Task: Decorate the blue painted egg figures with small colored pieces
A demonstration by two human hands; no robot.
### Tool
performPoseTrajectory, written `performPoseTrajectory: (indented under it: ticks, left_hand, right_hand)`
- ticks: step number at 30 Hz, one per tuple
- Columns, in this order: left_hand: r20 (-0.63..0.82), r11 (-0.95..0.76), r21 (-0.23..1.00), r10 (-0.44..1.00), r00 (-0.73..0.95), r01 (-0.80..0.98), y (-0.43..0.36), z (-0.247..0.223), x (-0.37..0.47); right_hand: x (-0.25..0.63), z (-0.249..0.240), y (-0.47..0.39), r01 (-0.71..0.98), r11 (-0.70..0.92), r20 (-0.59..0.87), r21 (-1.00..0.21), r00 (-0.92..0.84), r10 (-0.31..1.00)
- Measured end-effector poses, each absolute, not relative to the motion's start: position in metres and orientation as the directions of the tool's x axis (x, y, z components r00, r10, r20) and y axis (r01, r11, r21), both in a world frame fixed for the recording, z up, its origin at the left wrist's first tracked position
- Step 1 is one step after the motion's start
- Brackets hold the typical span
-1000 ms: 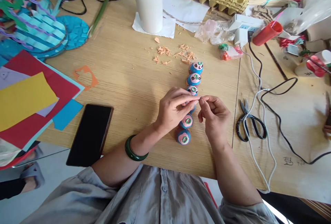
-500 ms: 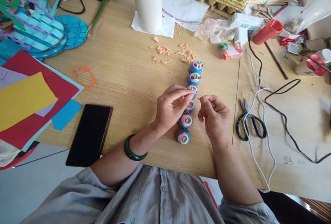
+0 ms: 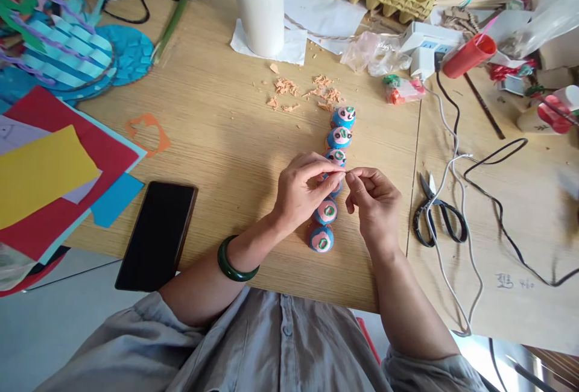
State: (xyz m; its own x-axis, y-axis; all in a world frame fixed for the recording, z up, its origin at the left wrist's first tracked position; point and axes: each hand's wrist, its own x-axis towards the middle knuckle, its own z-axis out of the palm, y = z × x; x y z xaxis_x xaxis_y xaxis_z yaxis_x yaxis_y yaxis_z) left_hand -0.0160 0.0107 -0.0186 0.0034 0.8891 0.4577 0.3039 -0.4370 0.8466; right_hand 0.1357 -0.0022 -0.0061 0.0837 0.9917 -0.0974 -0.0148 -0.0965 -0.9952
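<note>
Several blue balls with pink faces and green rings stand in a row on the wooden table; the front ball (image 3: pixel 321 239) and the far ball (image 3: pixel 344 117) show well. Dark bits mark the far ones, the nearer ones have none. Over the row, my left hand (image 3: pixel 301 190) has its thumb and forefinger pinched. My right hand (image 3: pixel 374 202) is pinched too, on a tiny dark piece, its fingertips meeting the left ones. Whatever lies between the left fingertips is too small to make out. The hands partly cover a ball (image 3: pixel 335 184) below them.
Orange shavings (image 3: pixel 286 86) lie beyond the row. Black-handled scissors (image 3: pixel 438 214) and a white cable (image 3: pixel 461 199) are on the right. A phone (image 3: pixel 156 235) and coloured paper (image 3: pixel 45 181) lie to the left. A white bottle (image 3: pixel 259 9) stands at the back.
The gap between the two hands has closed: my left fingertips have moved right and slightly down to meet the right ones. The balls have not moved.
</note>
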Motion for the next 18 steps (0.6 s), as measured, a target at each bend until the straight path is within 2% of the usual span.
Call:
performPoseTrajectory:
  ticks: [8,13,18]
  left_hand:
    - [0.458,-0.442,0.851,0.889,0.010,0.283,0.0102,-0.0181,-0.0155]
    - [0.416,-0.399,0.877,0.909,-0.010,0.267,0.0095,-0.0167,-0.0160]
    - [0.437,-0.417,0.858,0.899,0.001,0.301,0.0096,-0.0193,-0.0154]
  right_hand:
    - [0.1334,-0.0025,-0.0024,0.067,-0.067,-0.060,-0.995,0.103,0.993]
    - [0.1362,-0.0071,-0.0010,0.004,-0.106,-0.105,-0.994,0.129,0.986]
    - [0.1368,-0.0095,0.0002,-0.079,-0.122,-0.131,-0.989,0.114,0.985]
